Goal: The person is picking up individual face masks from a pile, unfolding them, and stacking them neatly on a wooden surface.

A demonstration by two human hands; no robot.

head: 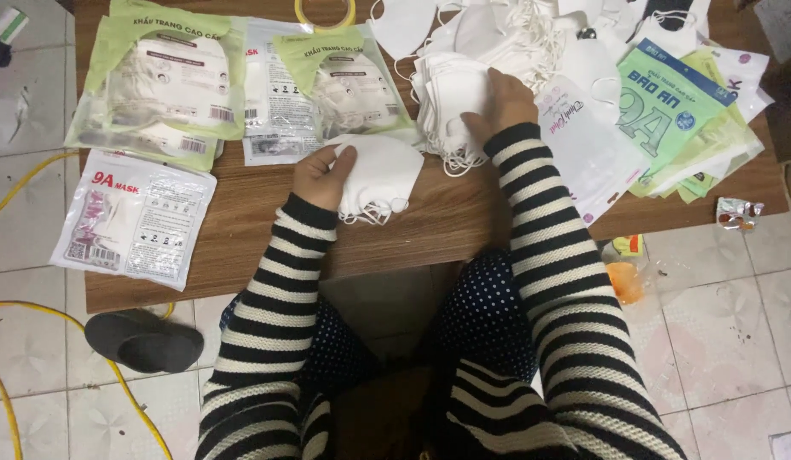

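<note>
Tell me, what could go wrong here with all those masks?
The small bunch of masks in the left hand has loops dangling near the table edge; some might slip to the floor. The right hand presses on a tall stack, which could topple. Loose loops might tangle.

Dim, flat indoor light, apparently from above. Soft shadow under the wooden table point(447, 221) edge and between the knees. White masks point(464, 94) near blown out, detail lost. Mild glare on plastic packets point(161, 77). Slight softness overall; corners darker, floor tiles point(719, 341) grainy.
</note>
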